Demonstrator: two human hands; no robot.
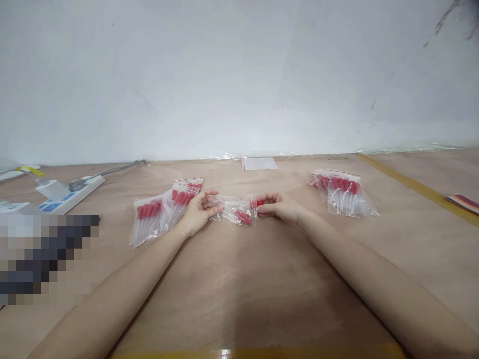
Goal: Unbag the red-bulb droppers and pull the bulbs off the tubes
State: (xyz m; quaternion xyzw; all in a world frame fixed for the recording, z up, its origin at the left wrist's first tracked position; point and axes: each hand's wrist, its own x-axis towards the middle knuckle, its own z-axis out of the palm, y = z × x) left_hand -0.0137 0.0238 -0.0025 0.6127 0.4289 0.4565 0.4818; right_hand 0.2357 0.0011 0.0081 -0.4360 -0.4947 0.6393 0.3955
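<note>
A clear zip bag [230,212] with red-capped plastic droppers [244,217] in it is stretched sideways between my hands, low over the table. My left hand [202,212] pinches the bag's left end between thumb and fingers. At the other end, the fingers of my right hand [279,207] are closed around a red dropper bulb [256,204]; whether it lies inside the bag or at its mouth, I cannot tell. Filled bags of red-topped droppers [148,219] lie to the left, partly behind my left hand. More such bags [346,192] overlap on the right.
A flat bag [260,163] lies near the wall [239,80]. On the left are a white power strip [75,194] with plugs and a cable, and a blurred-out dark object [45,259]. Yellow tape [411,184] crosses the brown table at right, beside a striped item [464,203].
</note>
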